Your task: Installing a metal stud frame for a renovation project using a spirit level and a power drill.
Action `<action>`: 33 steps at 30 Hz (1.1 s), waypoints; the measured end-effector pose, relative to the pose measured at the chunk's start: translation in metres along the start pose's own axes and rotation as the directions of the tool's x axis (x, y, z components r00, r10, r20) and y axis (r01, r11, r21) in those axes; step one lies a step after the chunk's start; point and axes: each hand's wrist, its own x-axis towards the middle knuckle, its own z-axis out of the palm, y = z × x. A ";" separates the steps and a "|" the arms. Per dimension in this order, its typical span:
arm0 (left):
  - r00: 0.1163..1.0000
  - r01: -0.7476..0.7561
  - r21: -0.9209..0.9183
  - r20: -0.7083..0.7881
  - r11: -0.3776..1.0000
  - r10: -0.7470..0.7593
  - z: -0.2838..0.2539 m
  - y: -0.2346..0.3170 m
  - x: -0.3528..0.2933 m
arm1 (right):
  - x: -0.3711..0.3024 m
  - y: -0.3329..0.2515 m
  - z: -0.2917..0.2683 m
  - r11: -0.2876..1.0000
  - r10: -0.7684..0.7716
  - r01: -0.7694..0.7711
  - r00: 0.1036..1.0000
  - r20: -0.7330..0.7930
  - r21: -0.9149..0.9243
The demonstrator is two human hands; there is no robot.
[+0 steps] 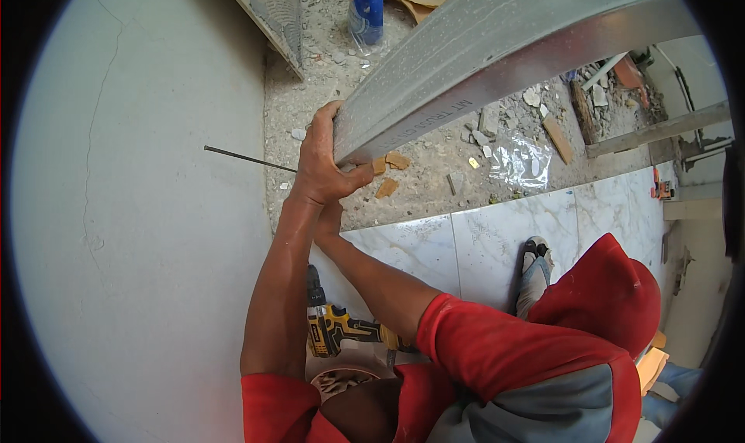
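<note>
My left hand (320, 160) grips the near end of a long grey metal channel (466, 63). Its fingers wrap over the left side, and the thumb lies along the lower edge. The channel rises away to the upper right. Tucked behind my left wrist is my right hand (329, 219), its fingers hidden. A thin dark metal rod (248, 158) sticks out leftward from behind the left wrist, in front of the wall; what holds it is hidden. Below my forearms lies a yellow and black cordless drill (332, 328), partly covered by my arm.
A pale cracked wall (140, 210) stands at left. Rough concrete (310, 78) bears rubble, wood chips, a plastic bag (521, 162) and a blue bottle (365, 12). White marbled tiles (504, 218) border it. Below the drill is a pinkish bucket (372, 361). Another person's jeans (660, 404) show lower right.
</note>
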 end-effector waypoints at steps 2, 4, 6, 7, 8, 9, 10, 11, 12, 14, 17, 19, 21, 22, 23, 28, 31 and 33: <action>0.999 0.033 -0.016 -0.018 0.999 -0.033 -0.002 0.003 0.001 | 0.014 0.002 -0.009 0.990 -0.025 0.059 0.967 0.252 -0.127; 1.000 0.018 -0.007 -0.016 1.000 -0.018 0.002 -0.002 -0.001 | 0.007 0.006 -0.007 0.983 -0.077 0.110 0.974 0.212 -0.147; 1.000 0.008 0.004 -0.012 1.000 -0.008 0.001 0.001 -0.001 | 0.001 0.002 -0.003 0.974 -0.125 0.155 0.976 0.177 -0.167; 0.999 0.042 -0.031 0.001 0.999 -0.042 -0.004 0.002 0.000 | -0.001 -0.003 0.006 0.986 -0.038 0.062 0.987 0.154 -0.157; 0.996 0.085 -0.068 0.017 0.994 -0.084 -0.006 0.003 -0.002 | -0.004 -0.005 0.010 0.988 0.059 -0.038 0.989 0.136 -0.149; 0.996 0.084 -0.083 0.030 0.993 -0.081 0.001 0.003 0.000 | 0.009 0.011 0.005 0.987 0.069 -0.050 0.990 0.120 -0.155; 0.999 0.035 -0.058 0.016 0.998 -0.034 0.008 0.004 0.002 | 0.025 0.031 -0.007 0.994 -0.067 0.084 0.978 0.198 -0.074; 1.000 -0.021 -0.033 0.001 0.999 0.021 0.016 0.001 0.007 | 0.039 0.046 -0.015 0.976 -0.212 0.216 0.942 0.260 0.016; 1.000 -0.001 -0.009 0.001 1.000 0.001 0.008 0.000 0.002 | 0.021 0.022 -0.007 0.978 -0.208 0.207 0.937 0.282 0.035; 0.999 0.044 -0.064 -0.010 0.997 -0.045 0.001 0.002 0.000 | -0.013 -0.021 0.003 0.999 -0.032 0.036 0.991 -0.129 0.025; 1.000 0.015 -0.035 -0.010 0.999 -0.015 -0.001 0.000 0.001 | 0.016 0.004 -0.006 0.984 -0.178 0.179 0.980 0.089 -0.004; 0.999 -0.027 0.005 -0.042 1.000 0.028 0.001 -0.002 0.002 | 0.018 0.003 -0.011 0.953 -0.297 0.302 0.932 0.208 0.008; 1.000 0.026 -0.057 -0.005 0.998 -0.026 0.010 0.002 0.004 | 0.000 -0.008 0.002 0.996 0.026 -0.030 0.998 -0.051 -0.089; 1.000 0.029 -0.056 0.000 0.998 -0.029 0.008 0.002 0.003 | 0.001 -0.008 0.000 0.996 0.031 -0.035 0.998 -0.051 -0.087; 1.000 0.031 -0.051 -0.002 0.998 -0.031 0.004 -0.001 0.003 | 0.005 -0.008 -0.002 0.997 0.009 -0.007 1.000 0.026 -0.083; 1.000 -0.014 -0.016 -0.021 1.000 0.013 0.007 0.000 0.002 | 0.008 0.001 -0.012 0.979 -0.202 0.199 0.977 0.072 0.036; 0.998 0.064 -0.134 0.027 0.989 -0.061 0.012 0.003 0.003 | 0.002 -0.009 -0.006 0.995 0.089 -0.094 0.989 -0.119 -0.039; 1.000 -0.011 -0.040 -0.030 0.999 0.009 0.001 -0.005 -0.004 | 0.005 -0.017 -0.020 0.823 0.403 -0.510 0.833 0.379 0.248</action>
